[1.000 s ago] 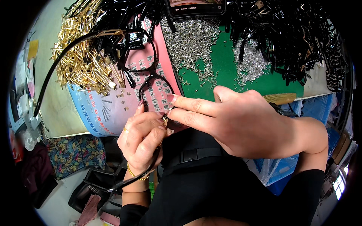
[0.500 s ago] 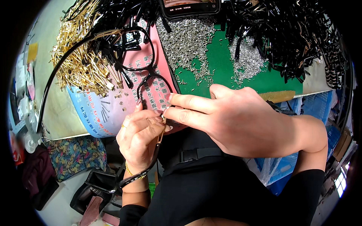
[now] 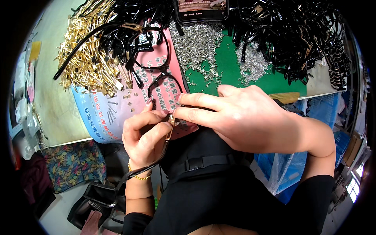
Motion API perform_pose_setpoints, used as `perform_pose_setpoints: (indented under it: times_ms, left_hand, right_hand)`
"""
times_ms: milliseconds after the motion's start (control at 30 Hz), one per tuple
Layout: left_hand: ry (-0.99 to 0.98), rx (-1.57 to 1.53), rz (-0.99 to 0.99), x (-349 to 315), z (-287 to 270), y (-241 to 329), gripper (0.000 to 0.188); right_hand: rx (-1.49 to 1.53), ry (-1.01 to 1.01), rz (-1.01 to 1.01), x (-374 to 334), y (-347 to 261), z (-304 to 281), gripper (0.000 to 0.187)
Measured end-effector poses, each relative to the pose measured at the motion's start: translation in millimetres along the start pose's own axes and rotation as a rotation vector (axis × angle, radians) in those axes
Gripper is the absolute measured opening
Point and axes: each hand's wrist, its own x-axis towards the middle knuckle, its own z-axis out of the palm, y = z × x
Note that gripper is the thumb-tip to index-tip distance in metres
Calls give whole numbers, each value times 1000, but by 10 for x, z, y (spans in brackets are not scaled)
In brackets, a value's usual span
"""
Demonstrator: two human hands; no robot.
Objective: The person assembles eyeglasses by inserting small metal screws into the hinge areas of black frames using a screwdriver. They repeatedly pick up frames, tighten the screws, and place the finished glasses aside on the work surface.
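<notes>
A black eyeglass frame (image 3: 168, 58) with gold hinge pieces is tilted between my two hands, its far rim over the pink sheet. My left hand (image 3: 143, 137) is closed on the near end, thumb and fingers pinching by the gold hinge piece (image 3: 170, 127). The near temple arm (image 3: 145, 168) runs down past my left wrist. My right hand (image 3: 239, 121) presses its index and middle fingertips on the near rim at the hinge; its thumb is hidden. Whether a small screw sits between the fingertips is too small to tell. The other temple arm (image 3: 80, 46) reaches to the upper left.
Gold temple cores (image 3: 84, 58) are heaped at left on a printed pink and blue sheet (image 3: 94, 117). Small silver pieces (image 3: 199, 47) cover part of the green mat (image 3: 227, 58). Black temples (image 3: 286, 35) pile at right. A phone (image 3: 201, 9) stands at the back.
The far temple arm has swung up and right, its tip now farther from the table's near edge. Both hands stay at the hinge, with the left fingers slightly shifted.
</notes>
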Motion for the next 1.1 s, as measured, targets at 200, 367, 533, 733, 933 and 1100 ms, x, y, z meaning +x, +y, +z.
perform_pose_setpoints:
  times_ms: [200, 367, 533, 733, 933, 1100]
  left_hand:
    - [-27, -23, 17, -55, -12, -97, 31]
    - [-88, 91, -77, 62, -39, 33, 28]
    - [46, -79, 132, 216, -405, 283, 15]
    - [346, 636, -796, 513, -1761, -374, 37]
    - [225, 1192, -459, 421, -2017, -1098, 38]
    - [41, 518, -297, 999, -957, -417, 21]
  right_hand:
    - [-299, 238, -122, 35, -7, 133, 35]
    - [-317, 264, -83, 30, -46, 77, 36]
    - [186, 291, 140, -126, -122, -164, 29]
    - [406, 217, 389, -375, -148, -111, 25]
    - [531, 243, 518, -408, -212, -4, 18]
    - [543, 351, 515, -599, -99, 91, 17]
